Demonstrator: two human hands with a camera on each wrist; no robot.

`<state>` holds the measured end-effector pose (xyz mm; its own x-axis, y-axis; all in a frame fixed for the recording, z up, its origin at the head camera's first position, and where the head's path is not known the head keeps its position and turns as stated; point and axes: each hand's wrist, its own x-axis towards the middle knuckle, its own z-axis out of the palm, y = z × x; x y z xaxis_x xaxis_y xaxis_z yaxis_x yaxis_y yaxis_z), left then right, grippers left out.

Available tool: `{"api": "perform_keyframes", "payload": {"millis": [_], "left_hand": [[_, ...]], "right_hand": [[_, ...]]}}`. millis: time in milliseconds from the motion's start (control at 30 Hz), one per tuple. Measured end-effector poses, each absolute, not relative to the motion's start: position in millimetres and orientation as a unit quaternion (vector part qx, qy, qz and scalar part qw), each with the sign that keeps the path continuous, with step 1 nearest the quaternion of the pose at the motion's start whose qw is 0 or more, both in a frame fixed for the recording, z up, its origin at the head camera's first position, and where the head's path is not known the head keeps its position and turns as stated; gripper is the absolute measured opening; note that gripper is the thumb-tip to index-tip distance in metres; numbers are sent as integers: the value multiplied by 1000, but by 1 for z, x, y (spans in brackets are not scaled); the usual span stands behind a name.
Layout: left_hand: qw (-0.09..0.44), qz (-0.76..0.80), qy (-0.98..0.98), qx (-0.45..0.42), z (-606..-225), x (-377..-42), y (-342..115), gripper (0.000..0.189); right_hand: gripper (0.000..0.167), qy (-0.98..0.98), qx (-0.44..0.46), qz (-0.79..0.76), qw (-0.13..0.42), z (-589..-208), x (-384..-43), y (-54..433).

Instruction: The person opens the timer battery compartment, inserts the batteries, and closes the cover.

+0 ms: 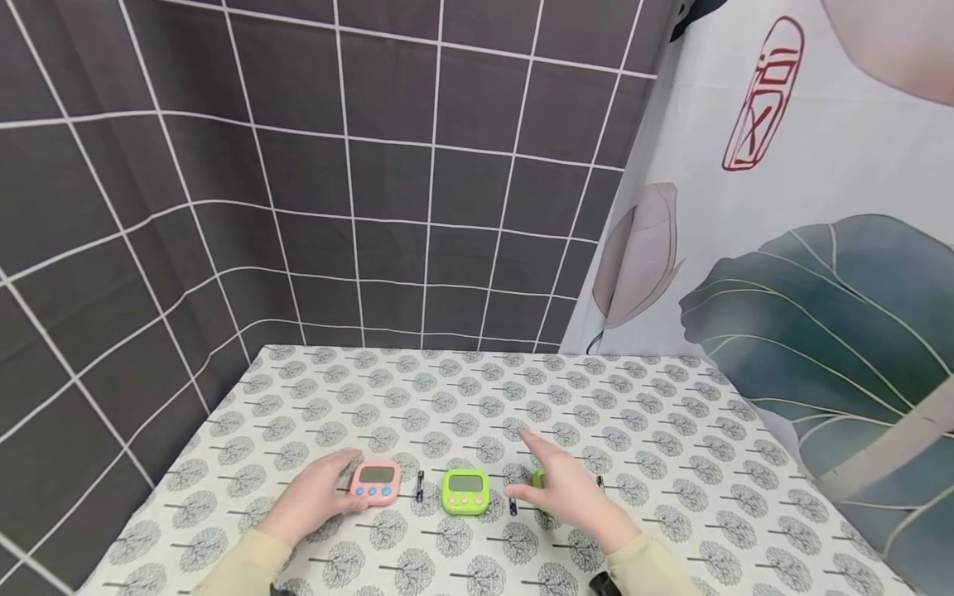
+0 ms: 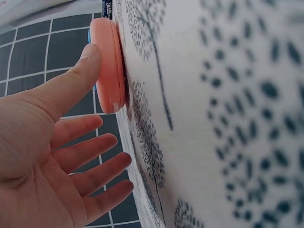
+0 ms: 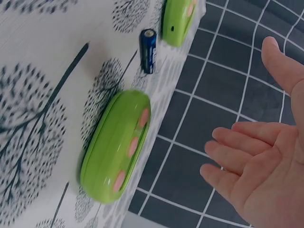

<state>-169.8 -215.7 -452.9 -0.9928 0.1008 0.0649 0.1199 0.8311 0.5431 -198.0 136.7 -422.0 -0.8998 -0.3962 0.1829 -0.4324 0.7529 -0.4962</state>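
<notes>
My left hand (image 1: 316, 494) is beside a pink digital timer (image 1: 376, 483), its thumb against the timer's edge and its other fingers straight and spread. In the left wrist view the pink timer (image 2: 109, 66) lies on the cloth, the thumb overlapping its button side. My right hand (image 1: 566, 492) hovers, fingers extended and thumb apart, over a green timer (image 1: 537, 478) that it mostly hides. The right wrist view shows that green timer (image 3: 114, 147) apart from the open palm. Another green timer (image 1: 465, 492) lies between the hands.
Small dark blue batteries lie between the timers, one (image 1: 420, 486) right of the pink timer and one (image 1: 513, 505) by the right thumb. Another dark piece (image 1: 599, 482) shows beyond the right hand. A tree-print cloth (image 1: 447, 381) covers the table; a dark grid curtain (image 1: 387, 182) hangs behind.
</notes>
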Motion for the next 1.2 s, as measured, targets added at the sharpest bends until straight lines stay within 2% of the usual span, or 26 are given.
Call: {"api": "perform_keyframes", "payload": {"millis": [400,633,1200], "left_hand": [[-8,-280,-959,-55,-452,-172,-214,83],[-15,-264,-962,-61,-453,-170,-214,81],[-6,-229,-971,-64,-453,-170,-212,73]], "right_hand": [[86,-925,258,278,38,-426,-199,118],[84,-915,281,289,3,-425,-200,101],[84,-919,265,288,-36,-429,-198,75]]}}
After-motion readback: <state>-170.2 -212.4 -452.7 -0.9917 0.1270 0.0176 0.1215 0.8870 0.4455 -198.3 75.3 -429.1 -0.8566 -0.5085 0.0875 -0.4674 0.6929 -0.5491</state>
